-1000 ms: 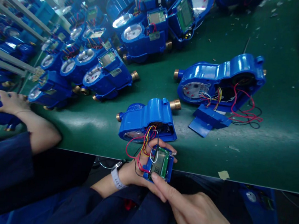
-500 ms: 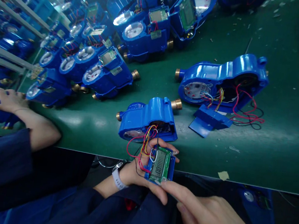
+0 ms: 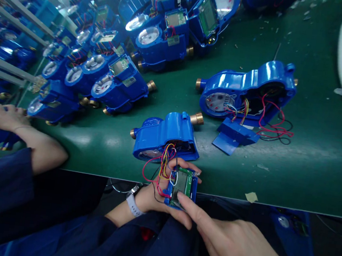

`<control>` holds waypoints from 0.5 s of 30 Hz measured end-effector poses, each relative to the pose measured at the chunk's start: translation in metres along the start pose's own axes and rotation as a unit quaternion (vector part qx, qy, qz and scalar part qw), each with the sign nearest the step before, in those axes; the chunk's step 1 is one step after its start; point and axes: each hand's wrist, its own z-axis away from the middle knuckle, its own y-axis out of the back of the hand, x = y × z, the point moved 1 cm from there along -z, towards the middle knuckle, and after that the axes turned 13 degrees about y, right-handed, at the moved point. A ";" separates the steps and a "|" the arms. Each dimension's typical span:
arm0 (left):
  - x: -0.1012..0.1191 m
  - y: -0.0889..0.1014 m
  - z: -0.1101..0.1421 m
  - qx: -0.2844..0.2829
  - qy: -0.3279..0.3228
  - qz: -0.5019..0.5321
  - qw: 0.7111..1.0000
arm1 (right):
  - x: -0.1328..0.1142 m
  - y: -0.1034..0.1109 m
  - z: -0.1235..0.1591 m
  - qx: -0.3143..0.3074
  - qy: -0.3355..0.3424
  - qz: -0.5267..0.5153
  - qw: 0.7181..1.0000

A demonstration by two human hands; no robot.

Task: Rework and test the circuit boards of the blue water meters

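the left hand (image 3: 157, 204) has its grip closed around a small display module (image 3: 181, 182), held at the near edge of the green counter (image 3: 98, 158). the right hand (image 3: 232, 239) lays its index fingertip on the screen — whether its grip is closed, i cannot tell. colored wires (image 3: 162, 169) run from the module to an opened blue meter (image 3: 169, 130) just beyond.

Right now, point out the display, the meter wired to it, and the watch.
Display (image 3: 180, 182), head view: middle of its screen.
Meter (image 3: 167, 134), head view: middle of its blue housing.
Watch (image 3: 134, 205), head view: its pale strap.
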 end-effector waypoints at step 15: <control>0.006 -0.004 0.001 0.030 0.055 0.033 0.997 | 0.001 -0.019 0.001 0.015 0.001 -0.090 0.996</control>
